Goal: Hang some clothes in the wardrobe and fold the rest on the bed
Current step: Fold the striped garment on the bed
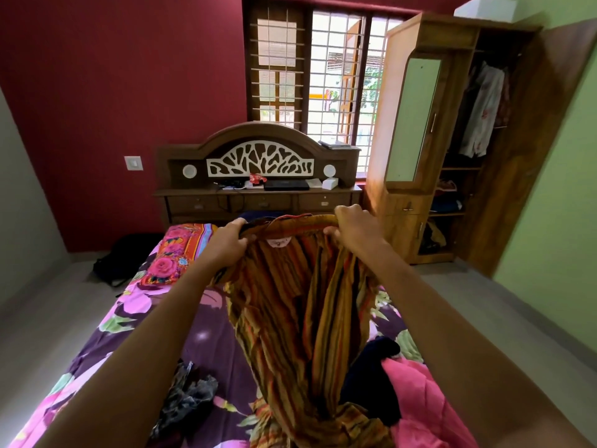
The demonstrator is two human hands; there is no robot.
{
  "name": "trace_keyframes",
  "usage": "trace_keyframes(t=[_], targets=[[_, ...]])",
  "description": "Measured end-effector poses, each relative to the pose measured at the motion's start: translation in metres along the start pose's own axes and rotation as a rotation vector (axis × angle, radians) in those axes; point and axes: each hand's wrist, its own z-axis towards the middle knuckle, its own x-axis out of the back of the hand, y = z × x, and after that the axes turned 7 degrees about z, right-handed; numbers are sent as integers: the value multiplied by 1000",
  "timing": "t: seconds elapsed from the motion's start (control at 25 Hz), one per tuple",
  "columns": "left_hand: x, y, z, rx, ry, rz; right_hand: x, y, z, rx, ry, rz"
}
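Striped garment (300, 318) hangs over bed (129, 334); left hand (226, 244), right hand (355, 229) fingers curled, gripping its neckline.

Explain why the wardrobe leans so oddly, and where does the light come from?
Head view: the wide-angle lens tilts the tall wooden wardrobe near the edge. Head view: the barred window is overexposed by daylight; the floral purple bedsheet is brightest at lower left. Head view: the orange striped garment, gripped by the left hand and right hand, is sharp.
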Motion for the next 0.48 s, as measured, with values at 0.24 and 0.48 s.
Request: trace_keyframes(t=[0.24, 0.48], targets=[[35, 20, -9, 242, -310, -769, 41, -10, -12, -340, -500, 1060], [32, 58, -10, 127, -250, -463, 41, -47, -10, -385, -373, 1105]])
